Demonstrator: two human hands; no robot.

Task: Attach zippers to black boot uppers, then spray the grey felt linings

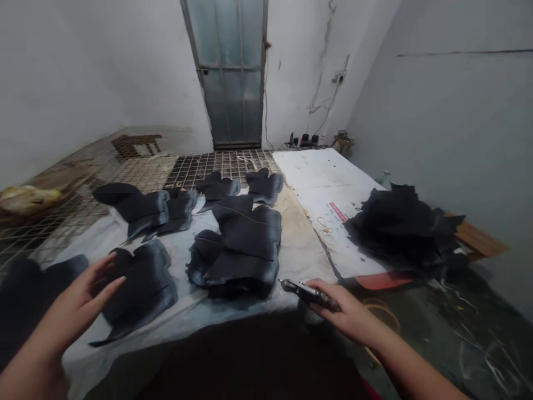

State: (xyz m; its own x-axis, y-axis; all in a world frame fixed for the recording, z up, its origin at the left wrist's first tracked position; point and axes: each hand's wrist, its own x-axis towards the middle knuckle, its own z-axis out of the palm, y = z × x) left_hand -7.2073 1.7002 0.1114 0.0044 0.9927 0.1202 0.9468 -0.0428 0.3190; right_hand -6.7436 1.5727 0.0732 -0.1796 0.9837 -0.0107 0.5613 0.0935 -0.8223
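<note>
My left hand (pixel 81 297) hovers with fingers stretched out over a stack of dark cut leather pieces (pixel 141 286) at the near left of the table. My right hand (pixel 347 314) is closed around a metal tool (pixel 306 291), likely scissors or a cutter, at the table's near edge. Between the hands lies a bigger stack of dark pieces (pixel 241 250). More stacks sit farther back (pixel 144 208), (pixel 239 189).
A heap of dark leather (pixel 402 228) lies on the white board (pixel 320 178) to the right. A wire mesh surface (pixel 208 166) extends behind the cloth-covered table. A metal-framed door (pixel 231 72) stands in the far wall. A yellowish bundle (pixel 27 200) rests at far left.
</note>
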